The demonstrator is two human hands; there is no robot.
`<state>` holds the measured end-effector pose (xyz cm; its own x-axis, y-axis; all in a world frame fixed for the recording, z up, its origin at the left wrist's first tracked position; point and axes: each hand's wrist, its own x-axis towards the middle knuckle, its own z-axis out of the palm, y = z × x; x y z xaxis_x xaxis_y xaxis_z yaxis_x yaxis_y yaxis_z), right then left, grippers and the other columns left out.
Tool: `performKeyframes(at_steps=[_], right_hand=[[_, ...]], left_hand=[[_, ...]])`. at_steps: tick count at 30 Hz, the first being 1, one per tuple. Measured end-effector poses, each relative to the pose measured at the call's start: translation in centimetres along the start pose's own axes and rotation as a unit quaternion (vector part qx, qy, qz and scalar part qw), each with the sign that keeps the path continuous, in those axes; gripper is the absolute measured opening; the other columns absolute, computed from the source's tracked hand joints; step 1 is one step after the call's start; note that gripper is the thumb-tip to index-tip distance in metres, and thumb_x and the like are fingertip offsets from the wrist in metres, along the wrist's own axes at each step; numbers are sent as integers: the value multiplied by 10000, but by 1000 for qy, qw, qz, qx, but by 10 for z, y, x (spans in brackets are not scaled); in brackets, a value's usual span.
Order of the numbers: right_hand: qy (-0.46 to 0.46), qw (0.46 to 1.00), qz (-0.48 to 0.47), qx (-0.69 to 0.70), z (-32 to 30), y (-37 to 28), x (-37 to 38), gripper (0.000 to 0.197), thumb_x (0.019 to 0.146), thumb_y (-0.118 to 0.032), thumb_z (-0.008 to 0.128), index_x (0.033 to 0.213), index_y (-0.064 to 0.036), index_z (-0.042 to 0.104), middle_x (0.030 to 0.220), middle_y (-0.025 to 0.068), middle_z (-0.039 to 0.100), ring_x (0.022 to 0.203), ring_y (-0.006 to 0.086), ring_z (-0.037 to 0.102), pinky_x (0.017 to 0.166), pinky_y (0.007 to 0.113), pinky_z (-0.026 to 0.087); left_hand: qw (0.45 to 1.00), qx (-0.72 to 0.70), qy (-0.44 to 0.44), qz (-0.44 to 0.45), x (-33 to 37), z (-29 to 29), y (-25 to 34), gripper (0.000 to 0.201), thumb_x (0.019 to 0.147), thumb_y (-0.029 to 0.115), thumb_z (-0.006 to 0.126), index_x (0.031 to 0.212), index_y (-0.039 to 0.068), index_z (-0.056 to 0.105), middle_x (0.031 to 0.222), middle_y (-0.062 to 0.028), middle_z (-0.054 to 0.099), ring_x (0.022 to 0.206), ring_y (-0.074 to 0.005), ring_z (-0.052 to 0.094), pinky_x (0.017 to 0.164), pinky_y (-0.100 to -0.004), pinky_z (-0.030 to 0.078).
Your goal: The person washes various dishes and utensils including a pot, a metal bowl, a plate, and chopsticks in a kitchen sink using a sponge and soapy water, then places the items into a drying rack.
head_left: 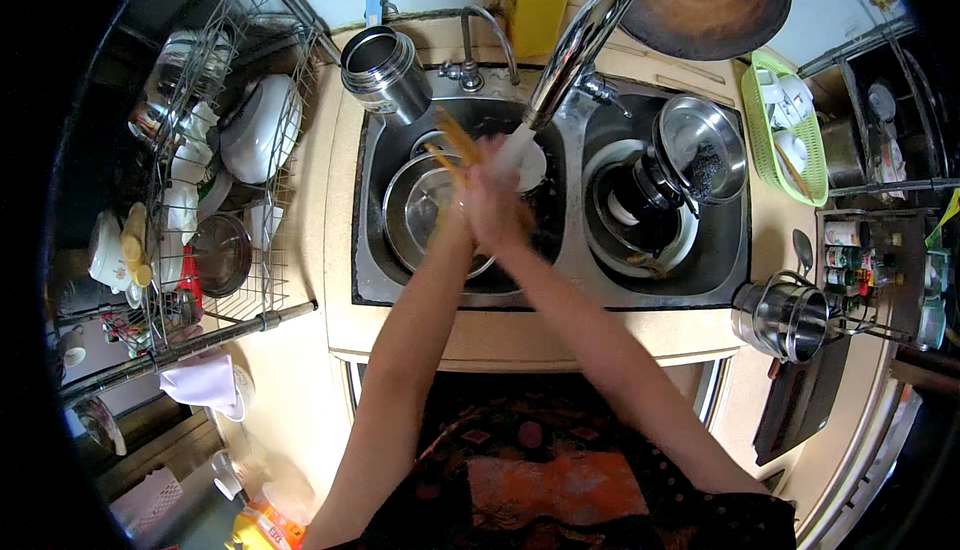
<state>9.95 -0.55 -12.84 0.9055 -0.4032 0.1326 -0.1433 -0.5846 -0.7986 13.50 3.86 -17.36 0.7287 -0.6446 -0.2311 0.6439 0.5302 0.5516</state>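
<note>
My left hand (460,212) and my right hand (493,200) are pressed together over the left sink basin (372,240), closed around a bundle of wooden chopsticks (455,134). The tan ends stick out up and to the left of my fingers; motion blurs them, and the rest is hidden in my palms. Water from the chrome faucet (577,50) runs down beside my right hand. Below my hands sits a steel bowl (400,212) in the basin. Behind it, a white dish (532,165) partly shows.
In the right basin, a steel strainer bowl (705,140) rests on stacked dark and white bowls (610,240). An open steel flask (388,75) stands at the sink's back left corner. Steel pots (790,320) and a green basket (790,140) stand right; a wire dish rack (270,260) is left.
</note>
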Motion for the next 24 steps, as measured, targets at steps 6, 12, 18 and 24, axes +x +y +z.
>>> performKeyframes(at_steps=[6,12,18,24], right_hand=[[82,991,75,-76,-8,3,12,492,878,-226,392,1309,-11,294,1338,242,293,1244,386,265,994,533,186],[66,997,-17,-39,29,14,-5,700,804,-341,540,1363,-61,225,1409,254,118,1293,410,153,1026,496,161],[267,936,-12,-230,24,41,12,399,844,-273,457,1130,5,475,1106,220,482,1037,370,455,857,440,346],[-55,921,193,333,-2,56,25,331,836,-260,479,978,21,583,987,141,589,923,216,553,775,336,420]], left_hand=[[993,-78,61,-63,-21,12,-2,460,921,366,314,1246,56,416,1244,-104,468,1114,-254,456,962,-363,343],[990,127,-62,-2,-9,20,19,535,909,487,301,1251,95,422,1135,-63,551,1016,-247,520,811,-321,438],[996,-82,-16,-43,-26,22,1,582,909,514,277,1282,77,365,1235,-54,461,1142,-248,434,914,-349,381],[993,85,65,50,-29,24,-14,462,914,374,422,1263,75,371,1190,-48,475,1094,-191,452,943,-324,353]])
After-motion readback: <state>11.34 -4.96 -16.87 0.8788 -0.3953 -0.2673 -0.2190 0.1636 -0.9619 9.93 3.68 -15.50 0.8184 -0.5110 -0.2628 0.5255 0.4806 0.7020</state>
